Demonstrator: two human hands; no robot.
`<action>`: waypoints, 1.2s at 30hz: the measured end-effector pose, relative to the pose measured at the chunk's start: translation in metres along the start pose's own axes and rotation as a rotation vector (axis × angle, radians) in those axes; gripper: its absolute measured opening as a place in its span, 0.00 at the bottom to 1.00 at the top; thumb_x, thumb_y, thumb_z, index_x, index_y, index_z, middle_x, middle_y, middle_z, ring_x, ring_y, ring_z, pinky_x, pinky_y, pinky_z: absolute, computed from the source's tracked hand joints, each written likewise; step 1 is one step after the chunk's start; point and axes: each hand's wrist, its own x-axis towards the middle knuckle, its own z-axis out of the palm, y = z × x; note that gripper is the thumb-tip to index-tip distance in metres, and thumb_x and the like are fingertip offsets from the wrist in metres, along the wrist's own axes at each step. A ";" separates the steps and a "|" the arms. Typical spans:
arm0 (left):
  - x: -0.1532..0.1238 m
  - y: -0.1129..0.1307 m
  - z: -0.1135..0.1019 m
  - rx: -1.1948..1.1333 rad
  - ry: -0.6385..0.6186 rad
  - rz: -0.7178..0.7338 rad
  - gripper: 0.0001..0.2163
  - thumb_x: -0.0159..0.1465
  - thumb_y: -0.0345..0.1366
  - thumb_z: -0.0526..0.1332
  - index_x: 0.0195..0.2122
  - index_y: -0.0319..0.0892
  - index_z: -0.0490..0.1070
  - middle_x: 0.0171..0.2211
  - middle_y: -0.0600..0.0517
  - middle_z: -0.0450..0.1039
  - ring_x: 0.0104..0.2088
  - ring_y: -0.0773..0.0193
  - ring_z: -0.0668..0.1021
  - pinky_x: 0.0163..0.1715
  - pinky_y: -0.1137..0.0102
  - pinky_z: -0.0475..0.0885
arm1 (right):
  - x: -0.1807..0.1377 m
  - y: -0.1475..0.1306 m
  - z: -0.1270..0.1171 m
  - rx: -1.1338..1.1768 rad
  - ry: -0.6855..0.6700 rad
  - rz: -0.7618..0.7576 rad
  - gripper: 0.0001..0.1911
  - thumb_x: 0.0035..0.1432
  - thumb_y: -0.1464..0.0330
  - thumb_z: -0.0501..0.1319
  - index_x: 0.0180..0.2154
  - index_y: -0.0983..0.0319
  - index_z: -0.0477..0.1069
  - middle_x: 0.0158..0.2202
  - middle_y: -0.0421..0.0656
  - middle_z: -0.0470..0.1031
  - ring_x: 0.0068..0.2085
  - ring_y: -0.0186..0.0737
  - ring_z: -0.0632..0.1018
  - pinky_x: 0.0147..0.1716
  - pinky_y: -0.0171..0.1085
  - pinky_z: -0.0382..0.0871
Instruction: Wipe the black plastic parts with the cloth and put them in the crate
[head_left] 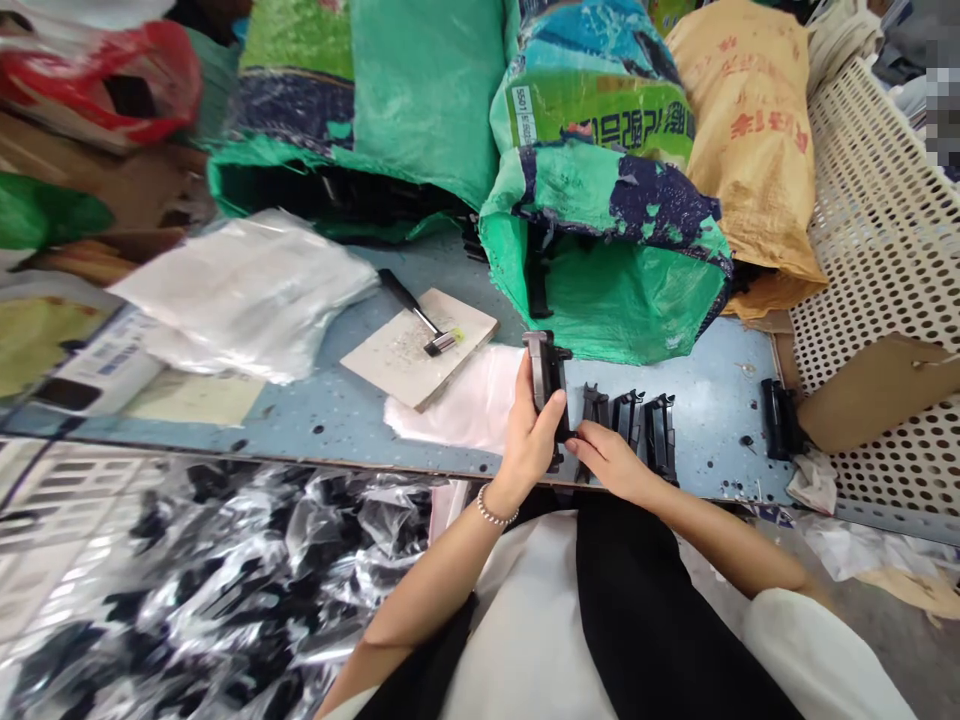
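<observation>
My left hand is wrapped round a long black plastic part and holds it upright over the table's front edge. At the part's lower end, my right hand has its fingertips pinched together against it; what lies between those fingers is hidden. Just to the right, several similar black plastic pieces lie side by side on the blue tabletop. A hammer with a dark handle rests on a flat beige board to the left, beside a white plastic sheet.
Behind my hands lies an open green sack, between another green sack and a yellow sack. Clear plastic bags are piled left. A perforated white crate borders the right. Bagged black parts fill the area below left.
</observation>
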 end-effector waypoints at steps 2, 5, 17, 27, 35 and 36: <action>0.001 -0.016 -0.001 0.090 -0.014 0.010 0.32 0.71 0.48 0.57 0.72 0.43 0.51 0.71 0.40 0.55 0.72 0.49 0.58 0.72 0.51 0.51 | 0.007 0.008 -0.011 0.034 -0.064 0.028 0.18 0.72 0.59 0.53 0.30 0.58 0.67 0.31 0.41 0.71 0.33 0.41 0.73 0.35 0.40 0.65; -0.005 -0.048 0.005 0.160 -0.085 -0.028 0.32 0.71 0.45 0.56 0.73 0.43 0.48 0.73 0.40 0.52 0.73 0.50 0.57 0.72 0.50 0.50 | 0.041 0.030 -0.041 0.042 -0.038 0.031 0.15 0.71 0.59 0.55 0.34 0.59 0.70 0.34 0.41 0.72 0.38 0.41 0.75 0.40 0.39 0.68; -0.036 -0.091 0.076 0.256 -0.196 0.116 0.27 0.70 0.30 0.50 0.71 0.43 0.52 0.72 0.38 0.51 0.74 0.50 0.53 0.72 0.45 0.52 | 0.253 0.048 -0.023 -0.288 0.070 0.534 0.27 0.74 0.53 0.44 0.58 0.66 0.65 0.56 0.60 0.75 0.57 0.58 0.77 0.55 0.50 0.69; 0.021 -0.057 0.041 -0.239 -0.007 -0.034 0.25 0.70 0.42 0.57 0.67 0.43 0.58 0.66 0.39 0.63 0.67 0.52 0.66 0.68 0.52 0.61 | 0.183 0.025 -0.033 -0.378 0.135 0.434 0.15 0.71 0.65 0.51 0.51 0.64 0.70 0.50 0.56 0.79 0.50 0.54 0.80 0.47 0.44 0.71; 0.011 -0.004 0.017 -0.361 -0.110 -0.162 0.34 0.69 0.51 0.59 0.73 0.52 0.49 0.54 0.48 0.75 0.52 0.54 0.79 0.55 0.58 0.75 | 0.036 0.008 -0.038 -0.402 0.421 -0.342 0.15 0.75 0.62 0.49 0.52 0.61 0.69 0.40 0.48 0.77 0.41 0.46 0.77 0.40 0.42 0.69; 0.001 0.004 0.015 -0.364 -0.179 -0.197 0.35 0.69 0.52 0.59 0.73 0.52 0.47 0.51 0.48 0.76 0.46 0.55 0.81 0.50 0.58 0.78 | 0.033 0.013 -0.045 -0.447 0.480 -0.366 0.16 0.74 0.61 0.50 0.53 0.61 0.69 0.42 0.49 0.77 0.42 0.47 0.76 0.42 0.43 0.68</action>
